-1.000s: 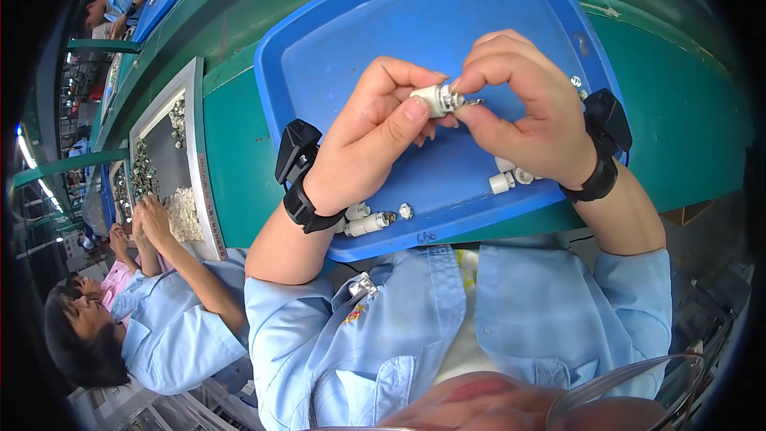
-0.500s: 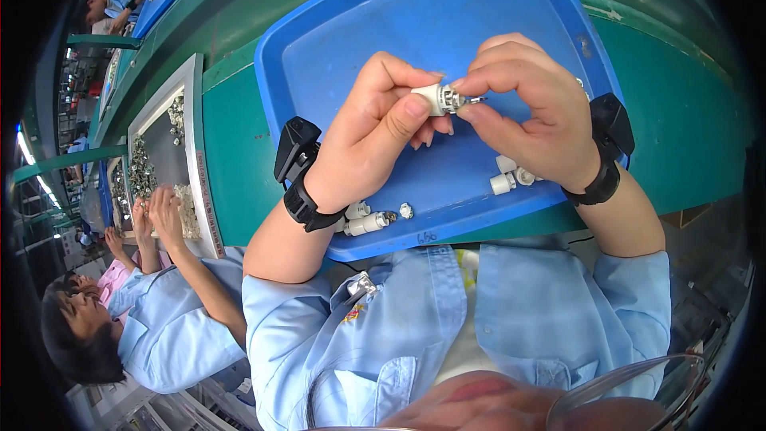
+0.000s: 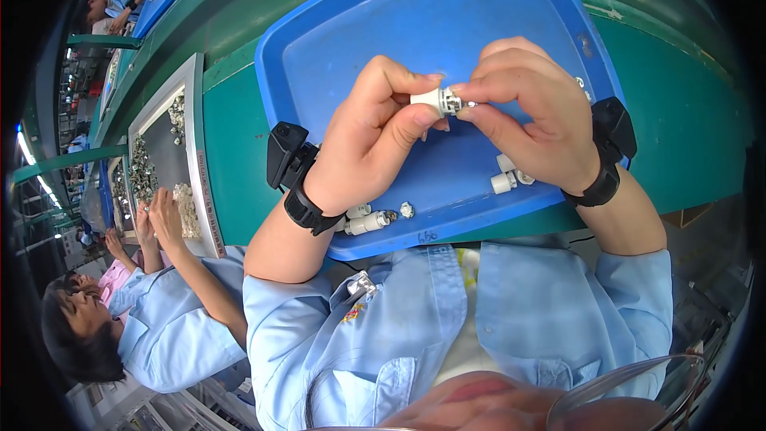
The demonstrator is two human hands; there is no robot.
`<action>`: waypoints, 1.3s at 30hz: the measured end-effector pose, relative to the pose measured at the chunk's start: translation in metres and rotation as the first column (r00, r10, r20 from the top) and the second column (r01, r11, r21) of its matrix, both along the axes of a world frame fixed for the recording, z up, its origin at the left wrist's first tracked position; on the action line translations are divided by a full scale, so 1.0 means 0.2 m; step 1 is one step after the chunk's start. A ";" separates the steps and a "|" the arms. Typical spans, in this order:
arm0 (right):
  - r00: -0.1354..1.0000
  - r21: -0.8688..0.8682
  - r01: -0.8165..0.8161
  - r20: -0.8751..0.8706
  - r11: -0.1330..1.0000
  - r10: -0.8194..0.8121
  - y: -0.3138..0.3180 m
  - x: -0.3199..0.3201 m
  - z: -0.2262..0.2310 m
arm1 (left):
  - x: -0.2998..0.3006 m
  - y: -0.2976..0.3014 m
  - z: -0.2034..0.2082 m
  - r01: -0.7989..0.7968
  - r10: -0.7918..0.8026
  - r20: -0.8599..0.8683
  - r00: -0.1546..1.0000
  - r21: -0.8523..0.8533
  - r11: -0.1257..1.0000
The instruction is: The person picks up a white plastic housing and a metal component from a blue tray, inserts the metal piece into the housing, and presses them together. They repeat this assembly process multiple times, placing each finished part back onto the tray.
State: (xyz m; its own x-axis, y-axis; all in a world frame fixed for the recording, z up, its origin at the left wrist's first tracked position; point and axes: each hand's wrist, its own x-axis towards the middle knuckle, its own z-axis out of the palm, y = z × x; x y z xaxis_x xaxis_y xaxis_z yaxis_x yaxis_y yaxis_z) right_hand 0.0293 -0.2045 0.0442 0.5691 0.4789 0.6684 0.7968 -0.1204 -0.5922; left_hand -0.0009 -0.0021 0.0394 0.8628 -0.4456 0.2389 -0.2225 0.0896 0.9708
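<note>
Above the blue tray (image 3: 447,16), a white cylindrical fitting (image 3: 427,99) lies roughly level. My left hand (image 3: 369,124) is closed around its plain end, thumb below and index finger above. Metal contacts (image 3: 452,101) show at the fitting's right end. There my right hand (image 3: 536,104) pinches with thumb and index finger; a small shiny tip shows between them, its shape too small to tell. Beneath my left wrist lie several white fittings (image 3: 367,224), one with a metal end, beside a small whitish piece (image 3: 407,210). More white pieces (image 3: 502,183) rest under my right hand.
Small parts (image 3: 583,86) lie by the tray's right wall. At the left, a grey-framed tray (image 3: 195,104) holds heaps of small metal and white parts. A co-worker's hands (image 3: 163,215) are over it. The green bench (image 3: 662,112) extends to the right.
My fingers have drawn slightly closer together at the fitting's metal end. Less of the thin metal bit shows between my right fingertips. The loose pieces in the tray look the same.
</note>
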 end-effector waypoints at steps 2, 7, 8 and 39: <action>1.000 -0.011 -0.008 0.012 1.000 0.008 0.00 0.00 0.00 | 0.00 0.01 0.00 -0.010 0.010 0.024 1.000 0.029 1.000; 0.994 0.011 -0.075 -0.079 0.997 0.076 -0.01 0.01 0.00 | 0.01 0.02 0.00 -0.011 0.002 0.087 0.996 0.107 0.994; 0.985 0.035 -0.076 -0.155 0.997 0.080 -0.01 0.01 -0.01 | 0.01 0.01 0.00 -0.010 0.005 0.057 0.998 0.086 0.996; 0.691 0.089 -0.284 -0.671 0.955 0.268 -0.02 -0.01 -0.05 | 0.00 0.00 0.03 -0.105 -0.080 0.399 0.913 0.420 0.902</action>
State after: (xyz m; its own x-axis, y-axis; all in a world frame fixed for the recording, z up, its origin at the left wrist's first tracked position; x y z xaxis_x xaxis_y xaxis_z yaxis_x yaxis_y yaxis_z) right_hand 0.0279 -0.2079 0.0332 0.7018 0.6958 0.1530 0.1916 0.0225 -0.9812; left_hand -0.0019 -0.0029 0.0446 0.7407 -0.5720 0.3523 -0.5947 -0.3143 0.7400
